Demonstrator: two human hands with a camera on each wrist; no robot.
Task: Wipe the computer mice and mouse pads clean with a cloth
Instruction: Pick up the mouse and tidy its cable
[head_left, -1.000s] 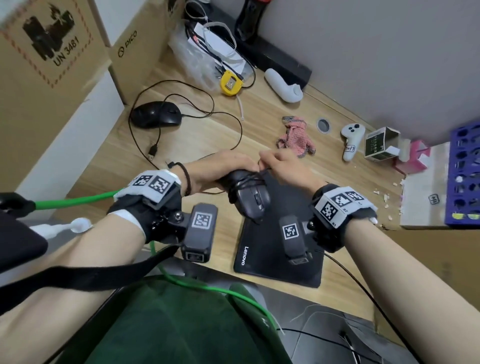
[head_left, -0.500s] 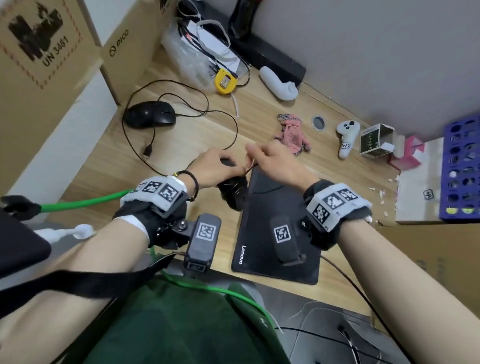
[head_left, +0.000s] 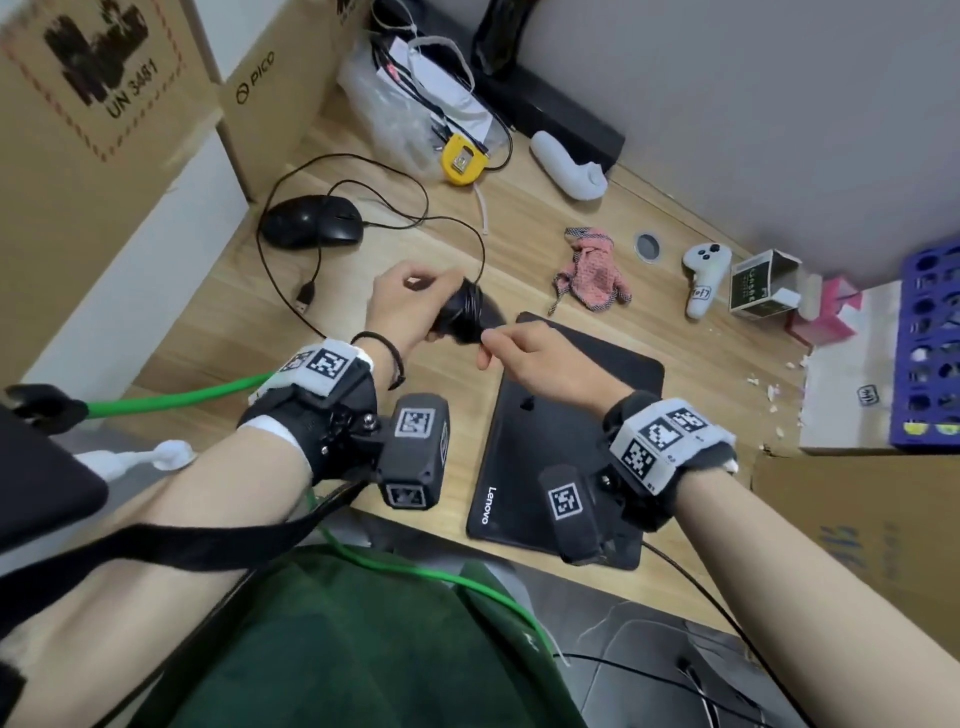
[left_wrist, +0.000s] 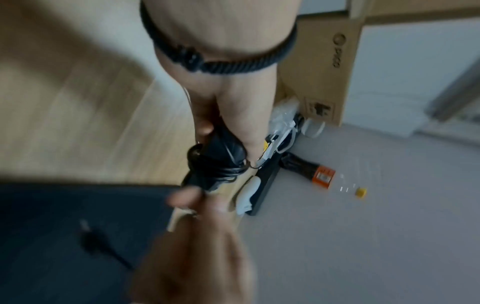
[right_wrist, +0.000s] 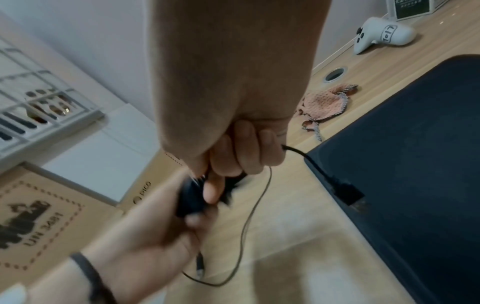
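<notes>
at the far left of the wooden desk (head_left: 218, 322) a second black mouse (head_left: 311, 222) lies untouched, its thin cable (head_left: 363, 176) looping across the wood to a loose usb plug (head_left: 306, 297). moving right, the left hand (head_left: 410, 306) is curled around the held mouse (head_left: 467, 318), lifted clear of the desk, with turns of its own cord wound round the body — the left wrist view shows those loops bunched at the mouse's waist. the right hand (head_left: 540, 358) meets it from the right, thumb and fingers closed in a pinch on the cord end (right_wrist: 293, 151); the rest of that cord hangs in a slack loop below. under and right of the hands the black mouse pad (head_left: 597, 405) lies flat on the desk, and the pink cloth (head_left: 592, 270) sits crumpled beyond its far edge, in neither hand.

judging from this, the wiping of this mouse looks unstarted, or at least no cloth is on it. the risks lie in the cord: a sharp tug from the right hand could twist the mouse out of the left grip, and the hanging loop could catch the pad's corner or the other mouse's cable — dragging either across the desk.
</notes>
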